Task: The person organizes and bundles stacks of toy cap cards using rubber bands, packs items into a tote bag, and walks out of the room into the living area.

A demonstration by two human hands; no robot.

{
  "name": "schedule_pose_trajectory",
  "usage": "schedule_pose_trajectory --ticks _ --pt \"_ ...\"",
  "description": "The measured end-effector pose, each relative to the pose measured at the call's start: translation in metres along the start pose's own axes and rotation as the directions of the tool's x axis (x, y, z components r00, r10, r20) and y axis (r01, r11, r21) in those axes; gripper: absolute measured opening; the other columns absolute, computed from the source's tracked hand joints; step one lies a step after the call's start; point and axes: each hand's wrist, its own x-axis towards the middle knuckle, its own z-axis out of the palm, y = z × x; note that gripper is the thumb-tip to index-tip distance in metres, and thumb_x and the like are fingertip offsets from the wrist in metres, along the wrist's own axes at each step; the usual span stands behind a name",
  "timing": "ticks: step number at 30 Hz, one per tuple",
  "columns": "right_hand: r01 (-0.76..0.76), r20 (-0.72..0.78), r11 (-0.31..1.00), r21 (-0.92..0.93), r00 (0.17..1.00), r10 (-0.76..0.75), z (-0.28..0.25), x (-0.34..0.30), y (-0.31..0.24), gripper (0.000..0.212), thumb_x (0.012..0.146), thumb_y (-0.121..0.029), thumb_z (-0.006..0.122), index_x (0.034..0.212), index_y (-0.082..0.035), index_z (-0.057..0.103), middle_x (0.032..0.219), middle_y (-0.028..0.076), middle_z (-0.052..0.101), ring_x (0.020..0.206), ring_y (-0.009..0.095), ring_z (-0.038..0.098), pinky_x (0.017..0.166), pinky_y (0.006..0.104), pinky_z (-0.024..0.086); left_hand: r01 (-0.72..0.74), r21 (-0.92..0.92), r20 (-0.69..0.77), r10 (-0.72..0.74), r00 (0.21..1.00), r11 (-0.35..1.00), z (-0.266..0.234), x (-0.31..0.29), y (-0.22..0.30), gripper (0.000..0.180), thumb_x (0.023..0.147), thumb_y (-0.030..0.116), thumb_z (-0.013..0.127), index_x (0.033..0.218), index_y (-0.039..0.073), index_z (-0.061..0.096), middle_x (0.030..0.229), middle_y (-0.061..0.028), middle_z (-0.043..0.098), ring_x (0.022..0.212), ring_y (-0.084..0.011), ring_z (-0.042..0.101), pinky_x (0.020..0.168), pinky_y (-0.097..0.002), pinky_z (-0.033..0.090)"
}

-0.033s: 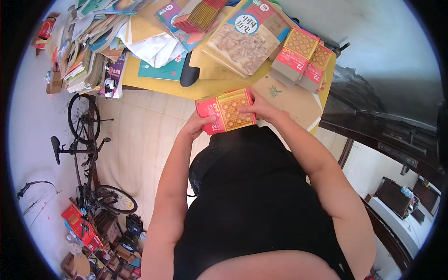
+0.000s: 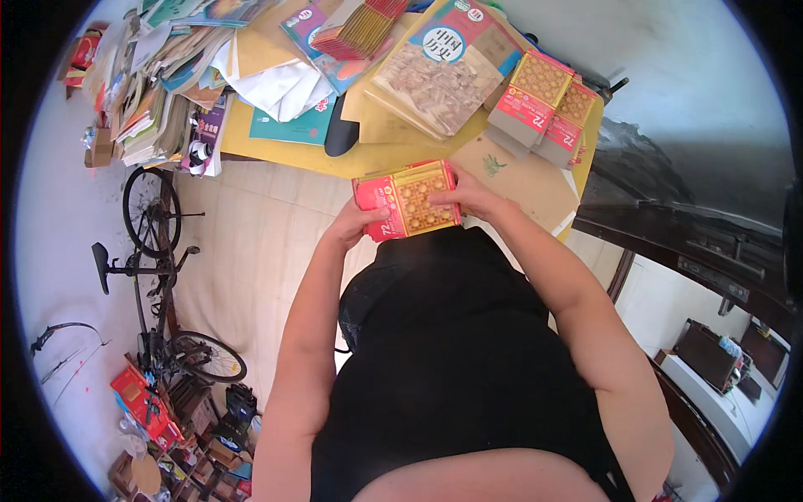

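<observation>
Between my two hands is a stack of flat red and gold printed cards [image 2: 406,201], held just off the near edge of the yellow table [image 2: 335,163]. Its face has a grid of round gold shapes, with a red band along the left side. My left hand [image 2: 353,224] grips the left end, thumb lying on the red band. At the right end my right hand [image 2: 468,194] is closed, its thumb across the gold part. The fingers of both hands are mostly hidden behind the stack.
More stacks of the same cards [image 2: 535,96] lie at the table's right. Toward the back sit a textbook [image 2: 447,75] and another card bundle [image 2: 360,29]. Piled books [image 2: 155,117] fill the far left. A bicycle [image 2: 155,272] stands left; brown paper [image 2: 519,180] covers the right corner.
</observation>
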Motion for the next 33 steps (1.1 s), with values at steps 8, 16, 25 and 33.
schedule_pose_trajectory --ticks 8,16,25,33 --pt "0.367 -0.073 0.75 -0.55 0.874 -0.481 0.005 -0.004 0.007 0.097 0.055 -0.012 0.086 0.133 -0.006 0.028 0.127 0.013 0.041 0.118 0.027 0.044 0.101 0.0382 0.036 -0.273 0.435 0.046 0.282 0.958 0.858 0.009 0.022 0.047 0.071 0.057 -0.001 0.083 0.12 0.004 0.052 0.114 -0.0052 0.059 0.102 -0.0159 0.058 0.09 -0.0309 0.047" --pt "0.284 -0.133 0.487 -0.826 0.742 -0.658 -0.009 0.01 0.036 0.107 0.048 -0.018 0.089 0.135 -0.008 0.028 0.126 0.016 0.042 0.117 0.035 0.042 0.101 0.0419 0.034 -0.438 0.73 0.182 0.468 0.865 0.525 -0.021 0.054 0.037 0.096 0.055 0.002 0.085 0.132 0.009 0.03 0.129 -0.0102 0.045 0.119 -0.0223 0.046 0.1 -0.0341 0.039" --pt "0.328 -0.124 0.656 -0.68 0.83 -0.544 -0.001 0.007 0.037 0.124 0.049 -0.008 0.086 0.145 -0.006 0.008 0.144 0.014 0.026 0.134 0.029 0.028 0.11 0.0375 0.026 -0.492 0.724 0.241 0.492 0.837 0.483 -0.009 0.041 0.042 0.107 0.056 0.005 0.086 0.137 0.007 0.016 0.136 -0.0149 0.035 0.126 -0.0261 0.038 0.105 -0.0378 0.033" --pt "0.262 -0.19 0.64 -0.722 0.815 -0.548 0.019 0.005 0.025 0.128 0.049 -0.009 0.086 0.145 -0.005 0.002 0.145 0.016 0.022 0.135 0.03 0.024 0.11 0.0374 0.025 -0.517 0.685 0.245 0.506 0.827 0.514 -0.023 0.045 0.038 0.113 0.056 0.007 0.086 0.14 0.01 0.012 0.134 -0.0151 0.034 0.124 -0.028 0.038 0.104 -0.0384 0.034"
